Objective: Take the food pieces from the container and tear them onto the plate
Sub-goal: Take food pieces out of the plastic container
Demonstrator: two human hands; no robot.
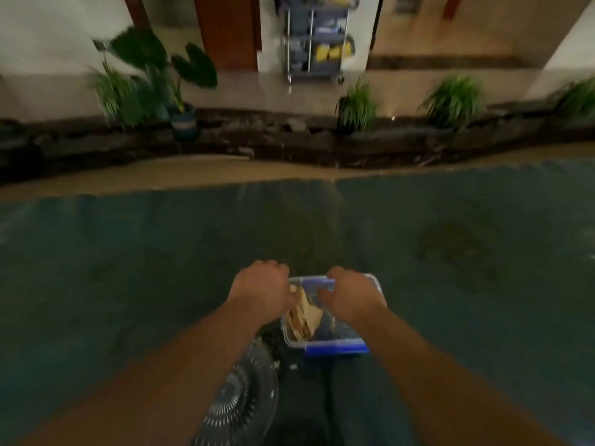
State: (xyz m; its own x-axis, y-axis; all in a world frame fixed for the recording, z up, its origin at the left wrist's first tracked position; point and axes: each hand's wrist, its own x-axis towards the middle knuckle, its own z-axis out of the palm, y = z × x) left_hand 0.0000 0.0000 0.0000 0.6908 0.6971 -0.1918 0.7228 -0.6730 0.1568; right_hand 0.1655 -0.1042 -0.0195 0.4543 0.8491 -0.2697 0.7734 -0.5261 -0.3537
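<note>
Food pieces [304, 315], tan and flat, piled in the left half of a clear container [325, 344]; blue clips on its near and far edges. Container set on a dark teal cloth [128, 268], straight ahead and low in the view. Left hand [262, 289] over the container's left rim, knuckles up, fingers curled under and touching the top of the pile; cannot tell whether a piece is actually pinched, picture too blurred. Right hand [352, 296] over the far right part of the container, fingers [326, 292] bent down toward the inside, thumb side just beside the far blue clip; grip likewise unclear. Both hands near each other, a narrow gap between them above the food. Bare forearms running back toward the bottom corners. Clear ribbed glass plate [244, 397] just beside the container's near left corner, partly hidden under the left forearm. A few pale crumbs [293, 366] on the cloth between plate and container. Beyond the cloth, a dark stone border [289, 136] with green plants [355, 106], and farther back a metal cart [314, 40] against the wall.
</note>
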